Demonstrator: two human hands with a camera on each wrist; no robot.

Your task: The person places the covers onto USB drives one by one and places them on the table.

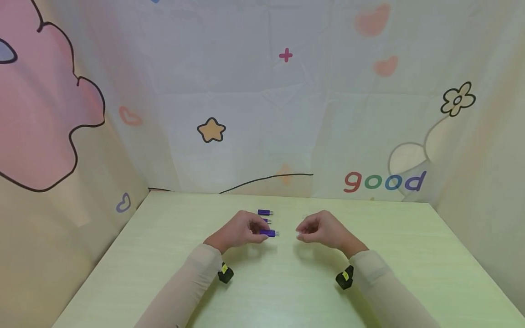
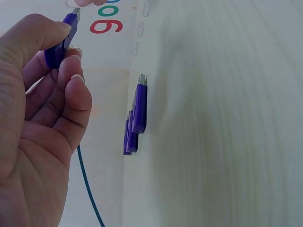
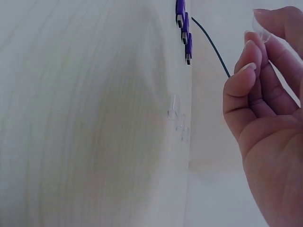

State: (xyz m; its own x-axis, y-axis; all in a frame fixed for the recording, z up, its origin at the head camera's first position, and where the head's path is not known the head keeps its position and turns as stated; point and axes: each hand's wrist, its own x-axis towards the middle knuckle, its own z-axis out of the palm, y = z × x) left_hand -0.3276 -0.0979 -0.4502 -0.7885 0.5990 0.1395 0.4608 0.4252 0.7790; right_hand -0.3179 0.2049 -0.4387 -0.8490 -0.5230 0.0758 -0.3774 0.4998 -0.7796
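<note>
Between thumb and fingers, my left hand pinches a purple USB flash drive, its metal plug pointing right. A small clear plastic cap is pinched at the fingertips of my right hand. The two hands face each other over the table, with a gap between drive and cap. In the left wrist view, three more purple USB drives lie in a row on the table; in the head view my left hand partly hides this row. Several clear caps lie on the table near my right hand.
The pale wooden table ends at a printed cloth backdrop at the back. Cloth also hangs along the left and right sides. A black wrist camera is strapped under the left wrist, another camera under the right.
</note>
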